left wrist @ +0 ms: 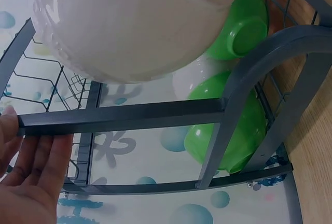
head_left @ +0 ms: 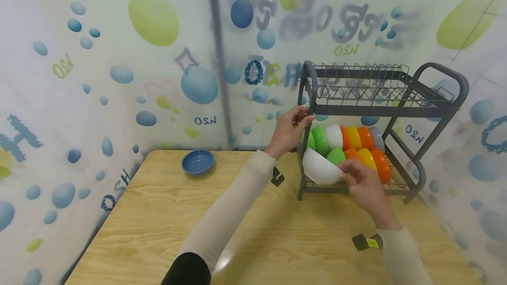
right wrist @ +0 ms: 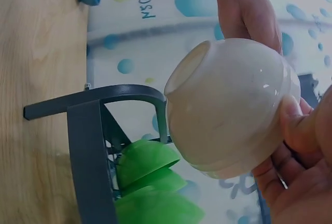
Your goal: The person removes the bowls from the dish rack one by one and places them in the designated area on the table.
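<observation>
A white bowl (head_left: 320, 168) tilts in front of the lower tier of a dark metal dish rack (head_left: 380, 110). My right hand (head_left: 366, 190) pinches its rim, thumb on the outside, as the right wrist view shows. My left hand (head_left: 289, 131) grips the rack's left frame; in the left wrist view the fingers (left wrist: 44, 162) curl around a dark bar. Behind the held bowl, the lower tier carries two rows of bowls on edge: green (head_left: 320, 140), another white one (head_left: 333, 137), orange (head_left: 381, 166), yellow (head_left: 367, 158) and a grey patterned one (head_left: 377, 139).
A blue bowl (head_left: 198, 162) sits at the back left of the wooden table (head_left: 158, 223). The rack's upper wire tier (head_left: 360, 89) holds no dishes. A dark tag with a yellow label (head_left: 372, 243) shows near the right sleeve. Patterned sheeting stands behind and at the sides.
</observation>
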### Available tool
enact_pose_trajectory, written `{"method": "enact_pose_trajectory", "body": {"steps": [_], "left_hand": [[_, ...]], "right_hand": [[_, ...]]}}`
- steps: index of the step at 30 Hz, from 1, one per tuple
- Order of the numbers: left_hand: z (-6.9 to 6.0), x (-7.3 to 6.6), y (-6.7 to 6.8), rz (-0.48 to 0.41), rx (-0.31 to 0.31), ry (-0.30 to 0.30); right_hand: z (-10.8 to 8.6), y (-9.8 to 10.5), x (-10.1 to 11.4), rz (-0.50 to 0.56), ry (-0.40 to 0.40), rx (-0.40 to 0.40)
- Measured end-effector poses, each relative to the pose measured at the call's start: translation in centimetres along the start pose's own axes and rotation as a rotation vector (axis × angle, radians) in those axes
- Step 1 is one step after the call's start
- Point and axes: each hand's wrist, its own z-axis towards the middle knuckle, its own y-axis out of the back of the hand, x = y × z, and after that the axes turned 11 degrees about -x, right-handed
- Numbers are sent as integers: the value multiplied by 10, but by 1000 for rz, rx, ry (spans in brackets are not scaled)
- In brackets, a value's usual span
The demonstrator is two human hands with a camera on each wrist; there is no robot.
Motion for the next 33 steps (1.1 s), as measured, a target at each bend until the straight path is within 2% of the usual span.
{"method": "enact_pose_trajectory", "body": {"steps": [3, 6, 12, 15, 18, 22, 25, 33], "left_hand": [[0, 2, 6, 4, 38, 3], [-4, 6, 17, 18, 70, -4], [-23, 11, 41, 20, 117, -58], [-36, 8, 52, 3, 149, -115], [-49, 4, 62, -2, 173, -181], [-67, -5, 75, 44, 218, -278], [-79, -13, 84, 93, 276, -352], [-103, -26, 100, 166, 437, -553]], "right_hand": [[-2, -1, 7, -34, 47, -16], [-3, -3, 13, -61, 117, -39], [-3, -9, 23, -61, 341, -96], [-2, -11, 27, -63, 459, -113], [-1, -12, 30, -39, 539, -83], [-3, -12, 36, 1, 559, -2], [-5, -14, 41, 19, 580, 42], [-5, -20, 51, 6, 693, 91]]}}
